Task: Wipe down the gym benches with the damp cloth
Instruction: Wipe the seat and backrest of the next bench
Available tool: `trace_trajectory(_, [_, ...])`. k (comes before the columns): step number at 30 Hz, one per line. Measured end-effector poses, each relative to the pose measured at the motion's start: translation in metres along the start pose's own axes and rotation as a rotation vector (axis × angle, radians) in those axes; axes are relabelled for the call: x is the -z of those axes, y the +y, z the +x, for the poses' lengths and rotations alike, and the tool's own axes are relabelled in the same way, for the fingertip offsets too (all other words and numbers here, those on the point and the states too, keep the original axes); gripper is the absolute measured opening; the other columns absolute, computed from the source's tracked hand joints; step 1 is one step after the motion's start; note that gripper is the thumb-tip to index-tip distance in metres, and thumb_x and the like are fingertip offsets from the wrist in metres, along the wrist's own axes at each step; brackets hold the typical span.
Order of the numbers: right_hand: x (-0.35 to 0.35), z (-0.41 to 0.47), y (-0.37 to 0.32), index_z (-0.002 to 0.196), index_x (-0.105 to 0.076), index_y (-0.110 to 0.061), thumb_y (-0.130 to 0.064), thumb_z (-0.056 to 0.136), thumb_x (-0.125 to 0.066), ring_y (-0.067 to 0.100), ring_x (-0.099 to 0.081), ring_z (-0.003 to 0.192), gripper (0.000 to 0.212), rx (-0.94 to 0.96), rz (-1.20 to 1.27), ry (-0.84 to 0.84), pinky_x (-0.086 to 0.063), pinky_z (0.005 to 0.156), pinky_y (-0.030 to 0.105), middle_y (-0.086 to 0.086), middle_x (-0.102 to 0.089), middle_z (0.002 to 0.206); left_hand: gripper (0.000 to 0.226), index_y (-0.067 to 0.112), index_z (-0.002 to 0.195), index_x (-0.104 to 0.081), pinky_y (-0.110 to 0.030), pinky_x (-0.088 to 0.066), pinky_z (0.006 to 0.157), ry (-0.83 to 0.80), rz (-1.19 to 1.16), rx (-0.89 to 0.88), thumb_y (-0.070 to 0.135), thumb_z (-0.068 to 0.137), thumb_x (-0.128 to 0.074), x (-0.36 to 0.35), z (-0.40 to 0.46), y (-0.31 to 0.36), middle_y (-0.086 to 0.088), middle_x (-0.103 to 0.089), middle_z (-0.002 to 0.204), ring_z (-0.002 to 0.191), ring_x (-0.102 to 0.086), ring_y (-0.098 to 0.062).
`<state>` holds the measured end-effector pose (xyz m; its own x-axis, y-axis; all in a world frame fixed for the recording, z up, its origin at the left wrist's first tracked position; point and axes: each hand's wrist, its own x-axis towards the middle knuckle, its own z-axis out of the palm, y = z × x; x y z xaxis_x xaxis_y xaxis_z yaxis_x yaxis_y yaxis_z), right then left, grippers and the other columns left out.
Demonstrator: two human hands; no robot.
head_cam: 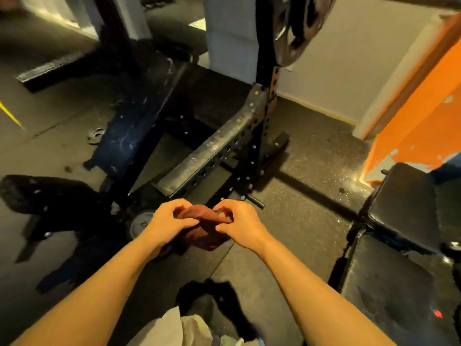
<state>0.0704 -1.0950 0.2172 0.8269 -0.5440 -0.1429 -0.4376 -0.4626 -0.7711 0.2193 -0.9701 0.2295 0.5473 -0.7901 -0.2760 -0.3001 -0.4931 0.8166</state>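
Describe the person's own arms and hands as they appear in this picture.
Both forearms are bare up to the frame's edge: no sleeves show. The left hand and right hand wear no gloves. No watch, band or ring can be made out, though the picture is slightly blurred.

Faint digits on pale weight plate [141, 224] by left wrist, too blurred to read. No other text or labels legible.
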Motion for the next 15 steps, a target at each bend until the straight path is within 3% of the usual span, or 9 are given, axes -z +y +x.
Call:
trace_trajectory(3, [-0.017,0.018,-0.024,0.085,-0.068,-0.016,-0.012,0.076,-0.074,0.011,-0.055,0.079,0.011,0.071,-0.079,-0.107,-0.036,0.067,0.022,-0.003,-0.064,0.083,0.015,0.01,0.091,-0.072,-0.031,-0.051,0.079,0.18,-0.112,0.128,0.011,0.077,-0.078,0.027,-0.033,-0.022,-0.008,-0.072,0.088,0.084,-0.065,-0.019])
trace_trajectory(6, [-0.042,0.032,-0.051,0.074,-0.058,-0.021,-0.016,0.081,-0.071,0.012,-0.053,0.073,0.016,0.12,-0.083,-0.189,-0.036,0.066,0.026,-0.006,-0.059,0.075,0.012,0.016,0.094,-0.072,-0.035,-0.054,0.081,0.301,-0.198,0.232,0.017,0.083,-0.074,0.052,-0.065,-0.04,-0.003,-0.072,0.09,0.087,-0.068,-0.019])
trace_trajectory(10, [-0.077,0.046,-0.093,0.077,-0.055,-0.021,-0.016,0.088,-0.064,0.013,-0.052,0.073,0.015,0.208,-0.063,-0.27,-0.039,0.067,0.03,-0.006,-0.058,0.073,0.007,0.02,0.095,-0.069,-0.028,-0.053,0.075,0.465,-0.298,0.262,0.017,0.091,-0.065,0.084,-0.089,-0.063,-0.005,-0.07,0.092,0.087,-0.067,-0.019])
trace_trajectory(15, [-0.124,0.075,-0.141,0.099,-0.055,-0.021,-0.012,0.092,-0.058,0.016,-0.059,0.089,0.012,0.246,-0.029,-0.321,-0.045,0.08,0.032,0.001,-0.065,0.096,0.007,0.019,0.09,-0.065,-0.039,-0.051,0.083,0.602,-0.47,0.288,0.019,0.094,-0.06,0.131,-0.089,-0.104,-0.009,-0.066,0.092,0.089,-0.064,-0.024])
